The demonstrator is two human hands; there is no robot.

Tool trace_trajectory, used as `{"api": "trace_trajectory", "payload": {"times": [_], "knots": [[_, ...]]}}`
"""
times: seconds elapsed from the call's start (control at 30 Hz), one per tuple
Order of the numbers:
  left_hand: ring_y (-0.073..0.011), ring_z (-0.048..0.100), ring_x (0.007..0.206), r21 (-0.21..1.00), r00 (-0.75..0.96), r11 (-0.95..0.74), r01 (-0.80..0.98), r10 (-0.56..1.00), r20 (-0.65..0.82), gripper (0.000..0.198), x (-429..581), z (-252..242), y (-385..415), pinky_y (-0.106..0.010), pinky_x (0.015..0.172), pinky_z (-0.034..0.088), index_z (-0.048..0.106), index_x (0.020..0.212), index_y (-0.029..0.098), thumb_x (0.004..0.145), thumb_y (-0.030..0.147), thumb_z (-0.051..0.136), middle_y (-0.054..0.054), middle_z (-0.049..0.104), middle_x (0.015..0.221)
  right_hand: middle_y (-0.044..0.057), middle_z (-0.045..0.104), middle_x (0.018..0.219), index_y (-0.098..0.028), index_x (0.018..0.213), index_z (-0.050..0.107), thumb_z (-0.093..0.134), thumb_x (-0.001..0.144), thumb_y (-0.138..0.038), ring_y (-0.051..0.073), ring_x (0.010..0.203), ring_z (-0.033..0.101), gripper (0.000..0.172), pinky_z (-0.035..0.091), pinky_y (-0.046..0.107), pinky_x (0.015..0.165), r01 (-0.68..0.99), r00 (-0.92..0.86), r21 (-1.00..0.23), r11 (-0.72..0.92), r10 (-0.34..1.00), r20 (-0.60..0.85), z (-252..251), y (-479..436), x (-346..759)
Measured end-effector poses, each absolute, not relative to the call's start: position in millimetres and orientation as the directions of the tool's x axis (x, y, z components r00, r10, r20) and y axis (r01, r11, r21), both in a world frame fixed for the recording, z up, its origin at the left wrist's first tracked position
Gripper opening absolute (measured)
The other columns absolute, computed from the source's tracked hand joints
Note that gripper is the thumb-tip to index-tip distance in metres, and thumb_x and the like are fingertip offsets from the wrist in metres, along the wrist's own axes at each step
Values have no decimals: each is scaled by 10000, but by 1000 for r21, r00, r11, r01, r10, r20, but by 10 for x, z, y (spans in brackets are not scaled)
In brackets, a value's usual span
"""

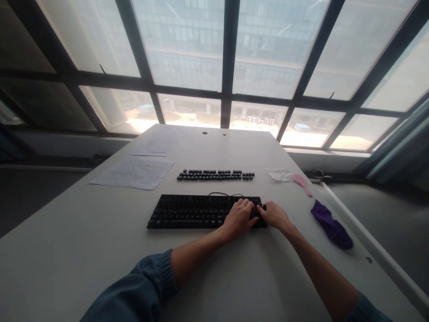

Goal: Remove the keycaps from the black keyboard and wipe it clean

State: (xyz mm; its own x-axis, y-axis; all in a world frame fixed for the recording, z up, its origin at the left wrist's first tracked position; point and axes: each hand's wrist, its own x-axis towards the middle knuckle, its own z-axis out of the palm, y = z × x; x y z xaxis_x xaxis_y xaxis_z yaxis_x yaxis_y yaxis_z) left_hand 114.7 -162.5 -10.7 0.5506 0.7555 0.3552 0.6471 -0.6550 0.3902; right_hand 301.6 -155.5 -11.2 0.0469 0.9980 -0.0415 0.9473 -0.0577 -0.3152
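From my head view, the keyboard (187, 211) lies flat on the table (208, 154) in front of me, its right end under my hands. I judge it light and stiff, apt to slide on the smooth top, so its frame edges are the place to hold. Its small keys should be hard and slick, best gripped by their sides. It is long and black, with pale marks on the near keys; the far part is too dark to read. Loose black keys (215, 175) stand in rows beyond it. My left hand (238, 216) rests on it, fingers bent; my right hand (274, 215) curls at its right end. Whether either pinches anything, I cannot tell.
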Motion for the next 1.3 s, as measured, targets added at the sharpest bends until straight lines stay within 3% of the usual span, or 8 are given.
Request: {"api": "trace_trajectory", "payload": {"times": [0.37, 0.53, 0.7, 0.87, 1.03, 1.3], "knots": [[-259, 533, 985, 417, 546, -650, 635, 760, 353, 284, 1126, -119, -1635, -370, 822, 436, 554, 951, 203, 808, 354, 747, -61, 595, 1023, 140, 707, 653, -168, 643, 708, 572, 827, -382, 209, 604, 641, 313, 302, 270, 507, 962, 2, -273, -11, 999, -33, -43, -1512, 2967], [-253, 528, 1005, 414, 558, -643, 644, 765, 321, 270, 1120, -90, -1643, -355, 822, 425, 550, 965, 201, 829, 357, 724, -59, 591, 1044, 121, 713, 673, -164, 683, 724, 551, 843, -379, 197, 618, 630, 318, 302, 268, 537, 967, 41, -252, -16, 995, 96, -66, -1609, 2972], [-247, 529, 996, 418, 560, -638, 647, 769, 309, 246, 1123, -84, -1646, -355, 827, 419, 564, 975, 201, 857, 369, 700, -53, 590, 1021, 92, 697, 651, -138, 706, 725, 432, 941, -454, 185, 622, 617, 491, 336, 261, 572, 934, 95, -358, 7, 959, 267, -17, -1375, 3166], [-246, 529, 1011, 398, 571, -652, 645, 758, 316, 242, 1127, -89, -1645, -358, 838, 420, 586, 1016, 202, 869, 362, 692, -57, 590, 1052, 106, 741, 772, -141, 833, 767, 455, 949, -429, 199, 752, 672, 440, 373, 245, 611, 924, 77, -381, -23, 989, 129, 14, -674, 3265], [-244, 527, 1012, 405, 567, -648, 645, 761, 315, 255, 1114, -95, -1647, -357, 841, 423, 593, 1026, 209, 867, 381, 694, -51, 588, 1049, 128, 729, 715, -130, 731, 760, 548, 906, -431, 205, 706, 672, 408, 371, 250, 590, 939, 40, -343, -29, 999, 24, -122, -136, 3300], [-242, 528, 1015, 411, 573, -643, 646, 764, 295, 246, 1119, -87, -1645, -358, 843, 422, 590, 1038, 215, 880, 382, 678, -50, 591, 1054, 192, 737, 807, -136, 741, 748, 541, 897, -554, 261, 797, 678, 491, 391, 286, 639, 950, 20, -312, -6, 999, 41, -297, -3, 3364]]}}
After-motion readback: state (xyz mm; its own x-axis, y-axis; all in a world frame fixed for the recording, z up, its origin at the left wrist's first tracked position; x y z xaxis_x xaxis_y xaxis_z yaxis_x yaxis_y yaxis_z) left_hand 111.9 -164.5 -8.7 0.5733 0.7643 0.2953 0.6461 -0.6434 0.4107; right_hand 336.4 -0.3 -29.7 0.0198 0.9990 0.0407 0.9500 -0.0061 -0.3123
